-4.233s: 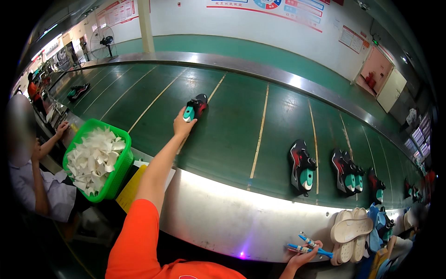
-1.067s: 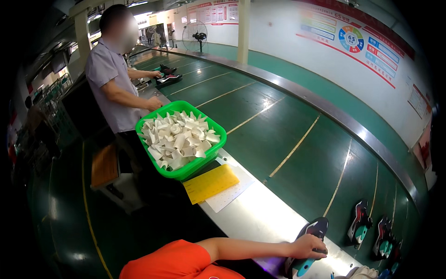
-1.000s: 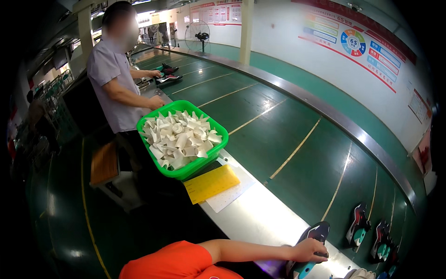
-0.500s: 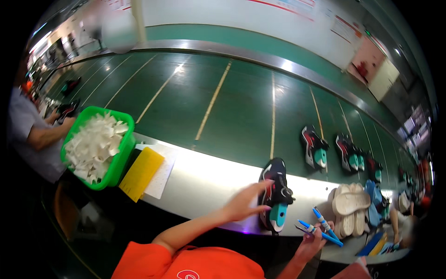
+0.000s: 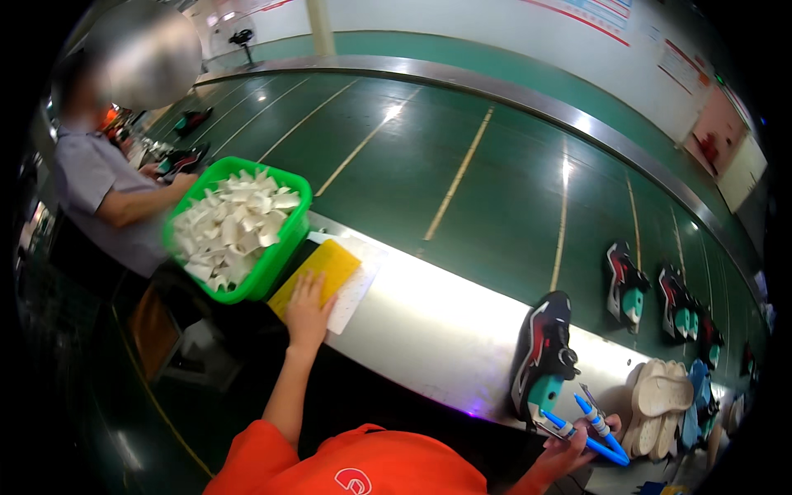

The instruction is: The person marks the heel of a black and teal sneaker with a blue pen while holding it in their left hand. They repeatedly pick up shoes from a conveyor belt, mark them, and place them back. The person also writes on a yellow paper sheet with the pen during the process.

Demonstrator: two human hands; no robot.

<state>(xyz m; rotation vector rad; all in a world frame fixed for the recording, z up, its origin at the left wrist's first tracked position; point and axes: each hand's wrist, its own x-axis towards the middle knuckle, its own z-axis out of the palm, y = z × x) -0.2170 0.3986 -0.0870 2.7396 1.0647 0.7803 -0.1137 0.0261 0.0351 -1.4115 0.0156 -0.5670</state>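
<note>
My left hand lies with fingers stretched out on a yellow pad at the bench edge. Under the pad are white sheets, partly covered. Over at the right, my right hand is closed around two blue pens with pale bands, their ends meeting in a V. A thin metal point also shows beside them. Just beyond that hand rests a black sneaker with red trim and a teal heel, lying lengthwise on the metal bench; neither hand clearly touches it.
A green basket full of white scraps stands left, near a co-worker handling a shoe. Pale soles are stacked at right. More sneakers sit on the green conveyor belt with its tape lines.
My left hand has left the sneaker and moved left onto the yellow pad. The view has turned left, so everything appears shifted right. My right hand still holds the blue pens.
</note>
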